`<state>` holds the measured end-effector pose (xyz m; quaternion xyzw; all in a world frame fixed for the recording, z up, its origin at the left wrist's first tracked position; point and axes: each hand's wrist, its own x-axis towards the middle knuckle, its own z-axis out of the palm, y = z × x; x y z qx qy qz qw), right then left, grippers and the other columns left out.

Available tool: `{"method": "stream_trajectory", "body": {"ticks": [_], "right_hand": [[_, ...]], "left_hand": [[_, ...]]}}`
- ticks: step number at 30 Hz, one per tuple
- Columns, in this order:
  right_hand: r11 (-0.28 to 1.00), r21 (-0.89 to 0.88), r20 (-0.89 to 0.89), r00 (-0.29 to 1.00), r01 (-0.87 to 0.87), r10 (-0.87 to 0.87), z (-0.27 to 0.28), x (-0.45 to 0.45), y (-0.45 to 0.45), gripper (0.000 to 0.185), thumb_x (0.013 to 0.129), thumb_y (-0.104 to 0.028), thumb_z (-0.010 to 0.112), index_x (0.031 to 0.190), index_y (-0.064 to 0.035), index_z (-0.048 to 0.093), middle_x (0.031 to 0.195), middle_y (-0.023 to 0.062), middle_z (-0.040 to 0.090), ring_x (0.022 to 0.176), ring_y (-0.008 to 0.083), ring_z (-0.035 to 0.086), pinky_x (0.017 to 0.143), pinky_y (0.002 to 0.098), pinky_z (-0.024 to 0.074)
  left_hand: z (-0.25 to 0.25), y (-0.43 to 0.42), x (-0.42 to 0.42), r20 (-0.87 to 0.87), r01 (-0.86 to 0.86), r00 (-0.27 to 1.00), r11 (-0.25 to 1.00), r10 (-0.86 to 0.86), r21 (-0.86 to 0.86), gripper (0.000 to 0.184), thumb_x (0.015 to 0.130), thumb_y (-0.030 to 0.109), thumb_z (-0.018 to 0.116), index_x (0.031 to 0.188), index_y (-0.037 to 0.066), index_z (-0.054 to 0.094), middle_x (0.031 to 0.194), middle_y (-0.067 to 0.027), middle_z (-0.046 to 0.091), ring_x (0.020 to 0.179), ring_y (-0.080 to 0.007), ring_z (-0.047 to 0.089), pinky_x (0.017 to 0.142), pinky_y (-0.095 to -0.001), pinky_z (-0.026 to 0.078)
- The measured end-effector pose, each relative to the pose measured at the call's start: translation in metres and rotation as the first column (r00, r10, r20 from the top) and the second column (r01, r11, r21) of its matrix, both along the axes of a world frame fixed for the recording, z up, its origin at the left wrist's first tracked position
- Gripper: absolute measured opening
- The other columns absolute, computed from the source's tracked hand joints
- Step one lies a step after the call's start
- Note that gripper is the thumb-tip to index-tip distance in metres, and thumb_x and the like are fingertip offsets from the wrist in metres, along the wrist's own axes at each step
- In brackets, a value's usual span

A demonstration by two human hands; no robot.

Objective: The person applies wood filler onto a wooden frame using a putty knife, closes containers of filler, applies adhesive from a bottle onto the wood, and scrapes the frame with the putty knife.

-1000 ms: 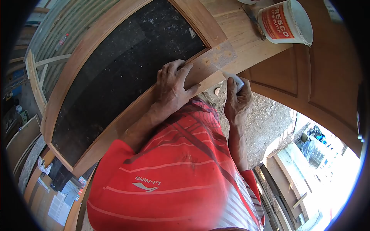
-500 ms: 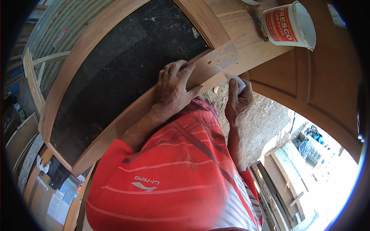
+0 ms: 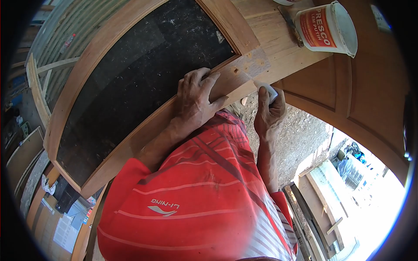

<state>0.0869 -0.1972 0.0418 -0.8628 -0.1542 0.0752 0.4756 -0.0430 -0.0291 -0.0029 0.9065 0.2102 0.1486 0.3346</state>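
My left hand (image 3: pixel 196 93) rests with spread fingers on the lower rail of a curved wooden frame (image 3: pixel 126 148), which surrounds a dark, dusty panel (image 3: pixel 143 78). In my right hand (image 3: pixel 270 108) is a small whitish object (image 3: pixel 270 92), pinched between thumb and fingers. Its pale tip touches or nearly touches the frame's edge near the corner joint. A greyish patch with small brown spots (image 3: pixel 249 65) marks the wood at that joint.
A white bucket (image 3: pixel 315 29) with a red label stands at the upper right on a wooden surface (image 3: pixel 278 61), beside a stained flat tool (image 3: pixel 291 26). A brown panelled door (image 3: pixel 370 91) lies at the right. Boards (image 3: pixel 309 217) lean at the lower right.
The frame and bucket have shifted slightly rightward and down in view. The right hand, still holding the whitish object, has barely moved; the left hand stays on the rail.
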Motion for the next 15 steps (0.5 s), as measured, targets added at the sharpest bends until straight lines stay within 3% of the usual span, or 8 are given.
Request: {"method": "stream_trajectory", "body": {"ticks": [5, 15], "right_hand": [[0.997, 0.043, -0.068, 0.996, 0.068, -0.065, 0.009, 0.002, -0.002, 0.032, 0.109, -0.033, 0.074, 0.114, -0.0013, 0.075, 0.094, 0.0017, 0.073, 0.083, 0.0076, 0.061, 0.074, 0.0271, 0.0511], [0.996, 0.031, -0.04, 0.996, 0.079, -0.078, 0.002, 0.009, -0.005, 0.028, 0.109, -0.028, 0.074, 0.114, -0.0007, 0.075, 0.096, 0.0025, 0.074, 0.086, 0.0079, 0.062, 0.077, 0.0276, 0.0519]], "left_hand": [[-0.001, 0.0, 0.001, -0.004, 0.006, 1.0, 1.0, -0.006, 0.005, 0.075, 0.078, 0.029, 0.096, 0.144, 0.011, 0.064, 0.141, -0.0136, 0.058, 0.132, -0.0369, 0.055, 0.108, -0.0539, 0.047], [0.001, 0.001, 0.0, -0.01, 0.011, 1.0, 1.0, -0.011, 0.002, 0.075, 0.078, 0.03, 0.096, 0.143, 0.011, 0.064, 0.141, -0.0143, 0.057, 0.132, -0.0369, 0.055, 0.11, -0.0541, 0.047]]}}
